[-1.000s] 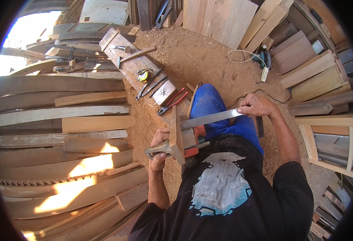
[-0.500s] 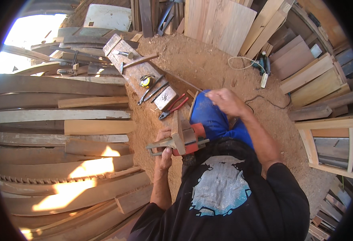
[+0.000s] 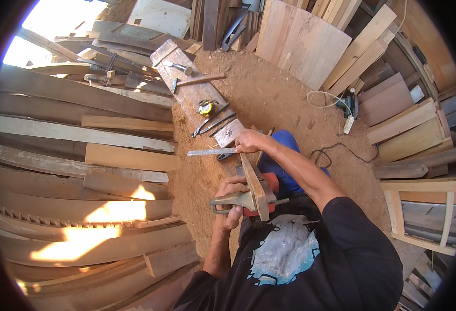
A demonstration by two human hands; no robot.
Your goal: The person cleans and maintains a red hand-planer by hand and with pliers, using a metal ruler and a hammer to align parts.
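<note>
The metal strip (image 3: 209, 152) has moved left: thin, straight, silvery.

The right hand (image 3: 253, 141) holds a metal strip (image 3: 207, 152) by the near end of the counter (image 3: 190, 96); the left hand (image 3: 231, 202) grips a grey tool (image 3: 242, 199).

No words or numbers can be read; on the wooden bench (image 3: 190, 93), the face of the tape measure (image 3: 206, 108) is too small; near the bench's lower end, the steel ruler (image 3: 207, 152) is illegible; so is the white tag (image 3: 348, 125), well right of the bench; below the bench, so is the T-shirt print (image 3: 285, 251).
</note>
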